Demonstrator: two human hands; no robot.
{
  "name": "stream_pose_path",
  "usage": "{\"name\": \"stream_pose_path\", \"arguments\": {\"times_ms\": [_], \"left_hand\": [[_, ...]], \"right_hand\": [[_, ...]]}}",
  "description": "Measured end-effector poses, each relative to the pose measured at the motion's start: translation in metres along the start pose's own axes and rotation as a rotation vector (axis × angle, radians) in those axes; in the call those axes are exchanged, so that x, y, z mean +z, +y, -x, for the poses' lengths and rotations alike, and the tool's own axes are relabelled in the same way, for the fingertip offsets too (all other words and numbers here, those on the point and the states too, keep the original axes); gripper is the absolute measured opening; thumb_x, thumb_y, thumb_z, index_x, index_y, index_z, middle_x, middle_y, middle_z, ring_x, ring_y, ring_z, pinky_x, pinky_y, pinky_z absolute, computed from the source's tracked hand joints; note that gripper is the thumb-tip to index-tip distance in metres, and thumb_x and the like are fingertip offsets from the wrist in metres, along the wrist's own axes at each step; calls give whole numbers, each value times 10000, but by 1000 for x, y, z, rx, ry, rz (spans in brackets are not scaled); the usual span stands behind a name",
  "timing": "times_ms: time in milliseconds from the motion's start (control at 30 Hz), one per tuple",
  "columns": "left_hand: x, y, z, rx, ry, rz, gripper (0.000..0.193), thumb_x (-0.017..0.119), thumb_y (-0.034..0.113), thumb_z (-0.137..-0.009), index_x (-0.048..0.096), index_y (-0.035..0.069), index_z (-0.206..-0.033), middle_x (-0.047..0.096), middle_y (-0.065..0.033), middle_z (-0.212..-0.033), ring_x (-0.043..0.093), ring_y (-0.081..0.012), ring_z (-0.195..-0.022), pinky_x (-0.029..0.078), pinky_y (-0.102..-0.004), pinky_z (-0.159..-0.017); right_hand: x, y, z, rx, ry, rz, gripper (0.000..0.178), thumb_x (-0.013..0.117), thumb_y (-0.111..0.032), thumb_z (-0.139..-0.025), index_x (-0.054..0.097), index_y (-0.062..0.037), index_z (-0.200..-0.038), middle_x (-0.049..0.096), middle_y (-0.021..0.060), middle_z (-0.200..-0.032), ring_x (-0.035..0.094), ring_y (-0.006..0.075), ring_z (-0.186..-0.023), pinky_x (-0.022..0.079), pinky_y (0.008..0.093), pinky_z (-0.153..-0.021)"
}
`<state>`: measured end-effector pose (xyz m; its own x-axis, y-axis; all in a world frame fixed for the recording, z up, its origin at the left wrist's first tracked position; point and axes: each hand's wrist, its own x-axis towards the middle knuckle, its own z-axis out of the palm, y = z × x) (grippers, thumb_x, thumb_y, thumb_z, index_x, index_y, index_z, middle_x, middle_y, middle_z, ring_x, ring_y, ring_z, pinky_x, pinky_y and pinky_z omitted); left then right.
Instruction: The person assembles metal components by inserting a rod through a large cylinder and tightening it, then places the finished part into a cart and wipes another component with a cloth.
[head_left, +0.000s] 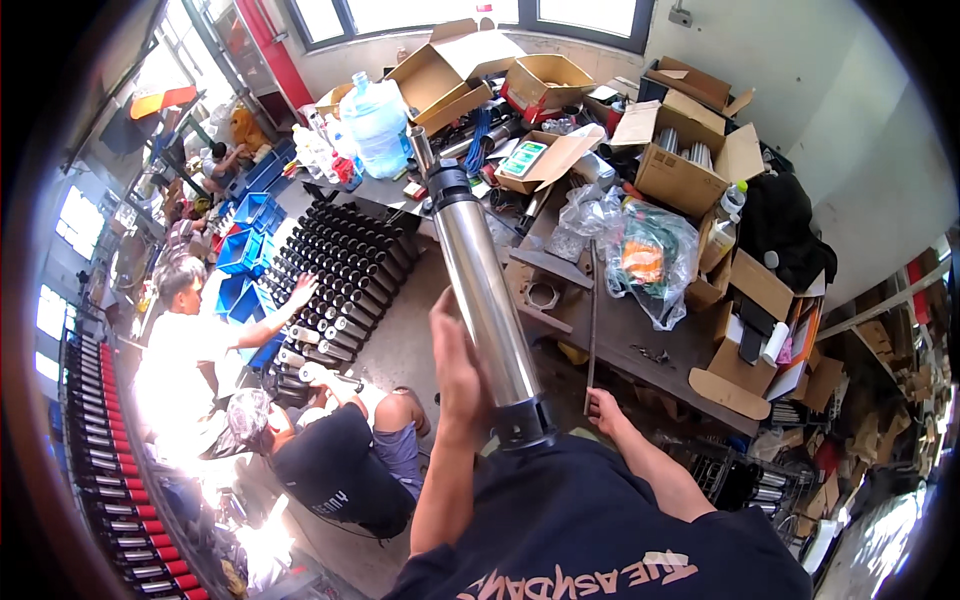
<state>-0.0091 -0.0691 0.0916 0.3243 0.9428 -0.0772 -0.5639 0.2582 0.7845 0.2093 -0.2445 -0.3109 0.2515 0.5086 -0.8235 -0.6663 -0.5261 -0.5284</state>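
A long, shiny steel cylinder (485,290) rises at a slant from my chest toward the workbench. It has a black collar (448,186) at the far end and a black cap (523,424) at the near end. My left hand (455,368) lies along its left side near the cap, palm against the metal and fingers stretched upward, holding it. My right hand (603,405) grips the lower end of a thin dark metal bar (592,318), which stands upright against the front of the workbench (640,330).
Open cardboard boxes (690,160), plastic bags (640,255) and a water jug (377,120) crowd the bench. A stack of black tubes (345,265) lies to the left, where two people (345,455) work low down. Blue crates (245,245) and a row of red-capped tubes (120,480) line the far left.
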Motion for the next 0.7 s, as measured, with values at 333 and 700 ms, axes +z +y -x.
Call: {"name": "stream_pose_path", "arguments": {"times_ms": [333,700], "left_hand": [[-55,-66,-30,-402,-321,613,779,327,744,-969,413,133,-1445,569,-156,-961,597,-275,-772,549,-432,-690],[-41,-10,-29,-350,-60,183,787,217,704,-1004,536,4,-1169,642,-171,-867,685,-318,-673,594,-452,-595]], "right_hand": [[-48,23,43,-61,344,144,328,705,-410,-855,634,-183,-1081,572,-53,-923,493,105,-797,395,323,-636],[-125,59,59,25,452,126,231,719,-332,-857,573,-153,-850,502,-47,-701,437,99,-579,323,289,-494]]}}
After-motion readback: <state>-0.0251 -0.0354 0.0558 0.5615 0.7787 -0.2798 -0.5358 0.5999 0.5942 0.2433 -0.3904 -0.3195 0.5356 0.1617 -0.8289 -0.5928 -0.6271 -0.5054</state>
